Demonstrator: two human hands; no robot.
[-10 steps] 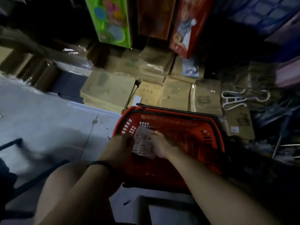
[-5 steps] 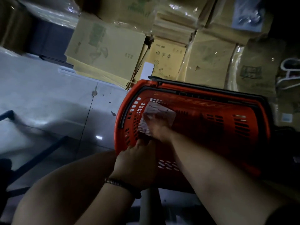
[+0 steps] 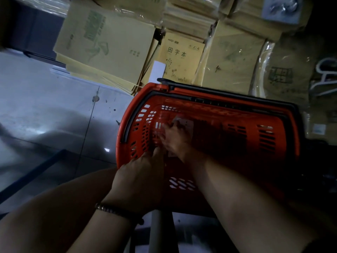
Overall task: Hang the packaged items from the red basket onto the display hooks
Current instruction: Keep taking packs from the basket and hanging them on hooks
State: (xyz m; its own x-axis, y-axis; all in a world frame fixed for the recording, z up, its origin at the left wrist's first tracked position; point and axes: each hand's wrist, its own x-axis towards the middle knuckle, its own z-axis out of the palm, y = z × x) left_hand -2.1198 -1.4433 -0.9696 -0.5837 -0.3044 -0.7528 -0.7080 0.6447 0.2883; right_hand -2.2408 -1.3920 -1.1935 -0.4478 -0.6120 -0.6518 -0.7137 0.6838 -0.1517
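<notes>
The red basket point(image 3: 215, 96) with black handles stands in front of me, its inside dark. My right hand point(image 3: 175, 138) reaches deep into it and lies over a pale, clear-wrapped packaged item point(image 3: 185, 123) near the left end wall, fingers on it. My left hand point(image 3: 140, 177), a bracelet on the wrist, comes over the near rim with its back towards me. Its fingertips curl in beside my right wrist, and what they touch is hidden. No display hooks are in view.
Stacks of plastic-wrapped yellow exercise books point(image 3: 109, 44) lie just beyond the basket. Grey tiled floor point(image 3: 45, 110) spreads to the left, crossed by a dark blue bar point(image 3: 36, 172). White plastic hangers point(image 3: 324, 75) lie at the right edge. A grey post point(image 3: 156, 232) stands under the basket's near side.
The view has tilted down and closer to the basket. My right hand has sunk lower inside with the package. My left hand has left the package and moved back to the near rim.
</notes>
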